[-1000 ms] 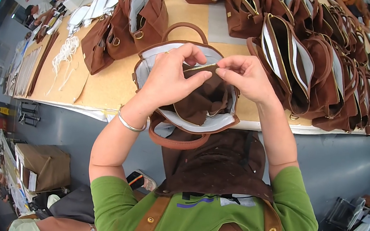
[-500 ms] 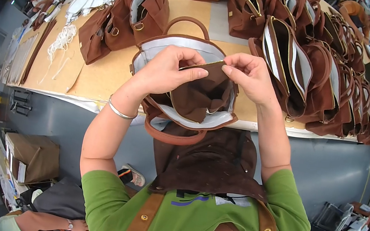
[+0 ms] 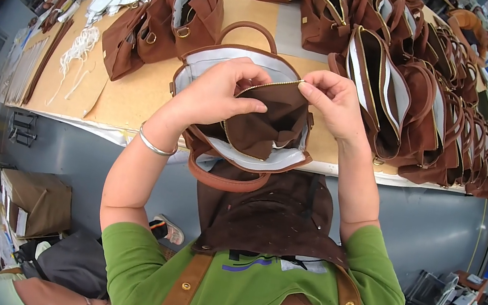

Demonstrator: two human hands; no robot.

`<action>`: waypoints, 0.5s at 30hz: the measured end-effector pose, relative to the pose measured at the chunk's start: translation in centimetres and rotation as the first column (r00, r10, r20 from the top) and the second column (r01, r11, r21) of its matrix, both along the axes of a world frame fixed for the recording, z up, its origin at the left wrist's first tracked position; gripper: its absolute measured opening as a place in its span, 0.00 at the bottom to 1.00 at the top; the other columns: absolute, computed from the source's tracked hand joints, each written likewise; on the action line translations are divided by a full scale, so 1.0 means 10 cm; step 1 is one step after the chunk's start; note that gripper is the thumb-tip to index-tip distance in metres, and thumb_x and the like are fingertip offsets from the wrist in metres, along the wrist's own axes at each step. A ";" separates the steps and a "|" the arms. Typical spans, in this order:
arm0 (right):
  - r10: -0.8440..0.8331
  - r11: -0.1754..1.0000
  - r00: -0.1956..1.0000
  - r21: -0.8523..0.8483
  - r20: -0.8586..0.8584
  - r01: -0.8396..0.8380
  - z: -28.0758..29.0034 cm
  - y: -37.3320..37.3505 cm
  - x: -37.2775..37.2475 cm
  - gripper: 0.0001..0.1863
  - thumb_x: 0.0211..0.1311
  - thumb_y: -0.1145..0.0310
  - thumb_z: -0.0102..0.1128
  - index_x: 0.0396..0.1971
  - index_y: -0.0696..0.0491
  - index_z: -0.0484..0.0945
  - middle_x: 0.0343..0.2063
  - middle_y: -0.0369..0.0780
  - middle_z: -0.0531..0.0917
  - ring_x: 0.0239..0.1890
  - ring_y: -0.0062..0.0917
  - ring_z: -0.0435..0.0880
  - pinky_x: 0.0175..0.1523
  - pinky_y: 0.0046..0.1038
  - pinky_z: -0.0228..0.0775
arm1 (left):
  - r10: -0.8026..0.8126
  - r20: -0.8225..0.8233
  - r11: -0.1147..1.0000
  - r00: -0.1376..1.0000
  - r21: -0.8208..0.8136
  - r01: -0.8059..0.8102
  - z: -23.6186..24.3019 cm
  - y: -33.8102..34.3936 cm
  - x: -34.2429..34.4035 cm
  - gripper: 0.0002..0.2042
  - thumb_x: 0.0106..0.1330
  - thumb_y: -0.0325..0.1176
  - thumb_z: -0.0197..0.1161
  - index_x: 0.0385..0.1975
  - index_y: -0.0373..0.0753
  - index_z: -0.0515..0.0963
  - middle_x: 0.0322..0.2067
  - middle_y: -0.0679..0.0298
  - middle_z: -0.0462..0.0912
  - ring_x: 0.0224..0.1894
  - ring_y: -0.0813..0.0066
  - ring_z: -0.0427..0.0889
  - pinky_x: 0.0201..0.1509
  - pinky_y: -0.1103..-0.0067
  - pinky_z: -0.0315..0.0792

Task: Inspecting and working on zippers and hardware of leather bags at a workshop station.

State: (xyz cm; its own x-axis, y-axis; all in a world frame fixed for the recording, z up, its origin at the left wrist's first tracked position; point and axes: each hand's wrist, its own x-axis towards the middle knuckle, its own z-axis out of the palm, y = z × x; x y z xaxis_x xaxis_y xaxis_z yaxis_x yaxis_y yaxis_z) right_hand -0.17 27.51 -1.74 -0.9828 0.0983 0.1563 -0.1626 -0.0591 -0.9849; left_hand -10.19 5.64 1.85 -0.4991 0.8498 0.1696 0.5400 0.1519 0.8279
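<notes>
A brown handbag [image 3: 216, 175] with a pale grey lining [image 3: 207, 59] stands wide open at the table's near edge. Dark brown inner cloth edged with a gold-toothed zipper [image 3: 275, 84] is pulled up in its mouth. Between thumb and fingers, my right hand [image 3: 333, 103] pinches the zipper's right end. My left hand [image 3: 218, 91] rests at the zipper's left part, its thumb stretched over the dark cloth and apart from the curled fingers. Those fingertips are partly hidden behind the zipper edge.
Many similar brown bags [image 3: 383, 97] crowd the table's right side, and several bags [image 3: 180, 28] stand at the back left. White cords [image 3: 80, 45] lie on the left. Another person's arm [image 3: 58, 296] shows at the lower left, near a brown box [image 3: 37, 201].
My left thumb has lifted away from the zipper and spread from the fingers. My right hand has moved slightly right with the zipper end, and the zipper edge now curves more.
</notes>
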 end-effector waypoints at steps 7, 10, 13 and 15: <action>-0.051 0.999 0.998 0.012 -0.033 0.052 0.02 0.06 0.06 0.05 0.62 0.72 0.65 0.33 0.58 0.81 0.27 0.28 0.79 0.28 0.08 0.72 0.35 0.13 0.65 | 0.091 0.164 0.991 0.982 -0.112 -0.073 0.09 -0.08 -0.01 0.11 0.58 0.21 0.68 0.41 0.32 0.79 0.32 0.72 0.78 0.35 0.87 0.76 0.41 0.86 0.73; -0.038 0.999 0.998 0.010 -0.043 0.038 0.03 0.07 0.07 0.05 0.62 0.72 0.65 0.33 0.58 0.80 0.27 0.27 0.79 0.28 0.07 0.72 0.34 0.12 0.64 | 0.068 0.278 0.989 0.958 -0.148 -0.028 0.12 -0.12 -0.07 0.09 0.60 0.21 0.67 0.40 0.32 0.80 0.32 0.72 0.78 0.34 0.89 0.75 0.40 0.87 0.73; -0.026 0.999 0.998 0.017 -0.064 0.027 0.01 0.08 0.09 0.05 0.62 0.72 0.65 0.34 0.58 0.80 0.27 0.27 0.78 0.28 0.07 0.71 0.34 0.12 0.63 | -0.023 0.486 0.998 0.873 -0.035 0.046 0.10 -0.15 -0.11 0.12 0.62 0.22 0.66 0.44 0.29 0.79 0.35 0.68 0.81 0.34 0.86 0.76 0.42 0.85 0.73; -0.030 0.999 0.996 0.034 -0.083 0.033 0.01 0.07 0.09 0.05 0.62 0.72 0.65 0.34 0.58 0.80 0.27 0.27 0.78 0.27 0.07 0.71 0.34 0.12 0.63 | -0.124 0.566 0.992 0.815 0.069 0.103 0.06 -0.16 -0.12 0.10 0.64 0.23 0.64 0.43 0.29 0.79 0.35 0.69 0.80 0.34 0.87 0.75 0.40 0.87 0.72</action>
